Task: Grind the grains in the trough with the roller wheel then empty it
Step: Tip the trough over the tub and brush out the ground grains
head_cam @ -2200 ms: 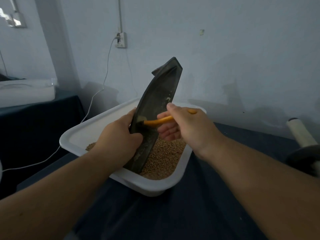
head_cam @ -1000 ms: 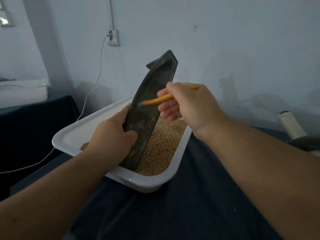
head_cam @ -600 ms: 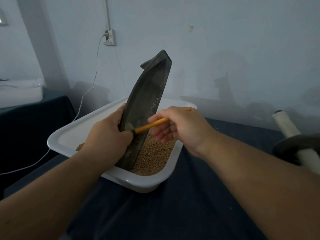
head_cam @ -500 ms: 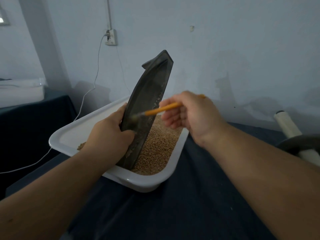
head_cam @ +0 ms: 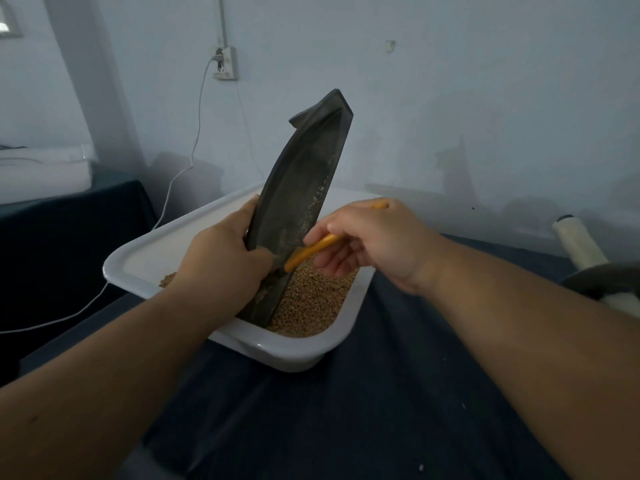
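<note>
A dark boat-shaped trough [head_cam: 302,181] stands nearly upright, its lower end resting among brown grains [head_cam: 311,299] inside a white tray [head_cam: 298,351]. My left hand [head_cam: 225,261] grips the trough's lower left edge. My right hand [head_cam: 374,244] pinches an orange-handled brush [head_cam: 311,251], whose tip touches the inside of the trough low down, just above the grains. A few bits of grain cling to the trough's inner wall. The roller wheel [head_cam: 602,278], a dark disc on a pale handle, lies on the table at the far right.
The dark blue cloth of the table [head_cam: 346,410] stretches in front of the tray. A white cable [head_cam: 180,168] runs from a wall socket [head_cam: 225,64] down past the tray's left side. A pale box [head_cam: 45,174] sits on another table at the left.
My right hand has stroked the brush up and down inside the trough; it has now come back down to the low part. My left hand keeps the trough upright in the tray.
</note>
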Demonstrator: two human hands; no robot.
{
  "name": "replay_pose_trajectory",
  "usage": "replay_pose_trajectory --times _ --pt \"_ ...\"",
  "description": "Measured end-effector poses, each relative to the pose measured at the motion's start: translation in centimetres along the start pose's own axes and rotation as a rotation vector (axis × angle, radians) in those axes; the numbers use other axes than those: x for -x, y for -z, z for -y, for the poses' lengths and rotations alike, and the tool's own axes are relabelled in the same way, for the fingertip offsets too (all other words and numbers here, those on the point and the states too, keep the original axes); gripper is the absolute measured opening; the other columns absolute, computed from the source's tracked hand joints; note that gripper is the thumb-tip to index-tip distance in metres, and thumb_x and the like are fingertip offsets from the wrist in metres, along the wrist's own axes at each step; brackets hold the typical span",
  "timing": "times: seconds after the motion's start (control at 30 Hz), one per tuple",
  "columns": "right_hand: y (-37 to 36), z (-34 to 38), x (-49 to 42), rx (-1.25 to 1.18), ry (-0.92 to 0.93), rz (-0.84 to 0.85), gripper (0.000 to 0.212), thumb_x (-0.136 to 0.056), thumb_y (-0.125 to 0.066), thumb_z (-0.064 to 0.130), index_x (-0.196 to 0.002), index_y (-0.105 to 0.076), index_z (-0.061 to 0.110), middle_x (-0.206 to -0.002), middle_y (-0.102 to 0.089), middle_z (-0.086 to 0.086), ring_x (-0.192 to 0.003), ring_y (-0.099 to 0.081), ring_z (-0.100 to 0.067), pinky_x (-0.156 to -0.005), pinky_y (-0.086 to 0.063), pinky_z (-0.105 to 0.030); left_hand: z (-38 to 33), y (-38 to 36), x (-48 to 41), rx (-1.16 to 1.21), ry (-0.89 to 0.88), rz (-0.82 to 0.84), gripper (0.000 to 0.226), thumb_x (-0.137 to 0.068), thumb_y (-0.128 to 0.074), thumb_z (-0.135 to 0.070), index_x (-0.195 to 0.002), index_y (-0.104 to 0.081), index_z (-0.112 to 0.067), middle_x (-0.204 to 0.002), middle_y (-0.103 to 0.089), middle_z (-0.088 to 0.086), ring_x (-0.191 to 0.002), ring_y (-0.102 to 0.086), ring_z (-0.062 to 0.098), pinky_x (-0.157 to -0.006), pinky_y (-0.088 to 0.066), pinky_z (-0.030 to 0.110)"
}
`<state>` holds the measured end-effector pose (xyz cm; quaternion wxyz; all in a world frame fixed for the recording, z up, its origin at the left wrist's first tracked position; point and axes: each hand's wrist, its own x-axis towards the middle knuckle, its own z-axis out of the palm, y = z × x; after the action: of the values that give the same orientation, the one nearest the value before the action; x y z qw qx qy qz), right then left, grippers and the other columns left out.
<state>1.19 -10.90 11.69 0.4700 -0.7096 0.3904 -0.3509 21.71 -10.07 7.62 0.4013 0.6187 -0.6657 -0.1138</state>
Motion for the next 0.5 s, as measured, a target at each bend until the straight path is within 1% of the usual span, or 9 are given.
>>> replay_pose_trajectory --times 0.07,0.1,0.17,0.2,0.27,0.33,0.4,0.5 --pt "0.7 0.9 0.4 0.12 0.032 0.015 0.028 -0.091 -0.049 0.012 -0.09 -0.074 0.003 -0.08 -0.072 -0.019 -0.074 -0.07 -0.031 -0.072 -0.058 -0.041 0.0 0.0 0.1 0.017 -0.011 0.009 0.06 -0.081 -0.065 -0.028 -0.131 -0.043 -0.052 -0.08 -0.063 -0.024 -0.066 -0.062 -0.002 -0.05 -0.041 0.009" --pt "1.0 1.5 0.7 0.169 0.053 0.021 0.027 -0.09 -0.05 0.014 -0.088 -0.075 0.004 -0.079 -0.072 -0.018 -0.074 -0.07 -0.031 -0.069 -0.057 -0.04 -0.1 0.0 0.1 0.01 -0.017 0.006 0.06 -0.081 -0.063 -0.026 -0.131 -0.043 -0.051 -0.079 -0.063 -0.024 -0.066 -0.062 -0.004 -0.05 -0.041 0.008" --pt "1.8 2.6 1.3 0.228 0.1 0.013 0.027 -0.083 -0.052 0.021 -0.081 -0.075 0.007 -0.075 -0.072 -0.016 -0.069 -0.07 -0.03 -0.061 -0.057 -0.032 0.0 -0.1 0.1 0.002 -0.015 -0.004 0.061 -0.083 -0.057 -0.022 -0.135 -0.041 -0.051 -0.081 -0.063 -0.024 -0.066 -0.061 -0.005 -0.047 -0.041 0.006" --pt "2.3 3.2 1.5 0.246 0.129 -0.017 0.028 -0.079 -0.052 0.024 -0.079 -0.075 0.008 -0.073 -0.071 -0.015 -0.066 -0.069 -0.028 -0.058 -0.056 -0.029 0.1 -0.1 0.0 0.002 -0.013 -0.005 0.062 -0.083 -0.056 -0.021 -0.136 -0.04 -0.051 -0.083 -0.063 -0.024 -0.066 -0.062 -0.004 -0.047 -0.041 0.006" --pt "3.3 4.1 1.6 0.253 0.206 -0.13 0.028 -0.079 -0.051 0.024 -0.078 -0.075 0.01 -0.071 -0.071 -0.013 -0.063 -0.068 -0.026 -0.054 -0.054 -0.026 0.2 -0.2 0.0 -0.003 -0.014 -0.006 0.064 -0.083 -0.055 -0.021 -0.137 -0.038 -0.051 -0.084 -0.063 -0.024 -0.065 -0.062 -0.005 -0.048 -0.042 0.006" --pt "4.2 4.6 1.0 0.224 0.261 -0.266 0.028 -0.083 -0.05 0.022 -0.079 -0.075 0.01 -0.072 -0.071 -0.013 -0.064 -0.068 -0.026 -0.056 -0.055 -0.03 0.2 -0.1 0.0 -0.012 -0.023 -0.008 0.064 -0.083 -0.054 -0.021 -0.136 -0.038 -0.052 -0.081 -0.062 -0.026 -0.066 -0.06 -0.009 -0.046 -0.04 0.004" --pt "4.2 4.5 0.0 0.23 0.266 -0.369 0.027 -0.083 -0.051 0.025 -0.083 -0.075 0.013 -0.074 -0.072 -0.01 -0.068 -0.07 -0.026 -0.062 -0.058 -0.034 0.2 -0.1 0.0 -0.007 -0.023 -0.004 0.064 -0.083 -0.054 -0.02 -0.134 -0.038 -0.053 -0.08 -0.061 -0.028 -0.066 -0.06 -0.011 -0.044 -0.039 0.003" --pt "3.0 3.4 -1.3 0.249 0.245 -0.427 0.024 -0.089 -0.053 0.028 -0.097 -0.073 0.018 -0.08 -0.074 -0.003 -0.076 -0.071 -0.018 -0.076 -0.061 -0.036 0.1 -0.1 0.0 -0.006 -0.019 0.005 0.067 -0.083 -0.054 -0.019 -0.137 -0.036 -0.053 -0.084 -0.063 -0.025 -0.066 -0.062 -0.003 -0.048 -0.042 0.007"
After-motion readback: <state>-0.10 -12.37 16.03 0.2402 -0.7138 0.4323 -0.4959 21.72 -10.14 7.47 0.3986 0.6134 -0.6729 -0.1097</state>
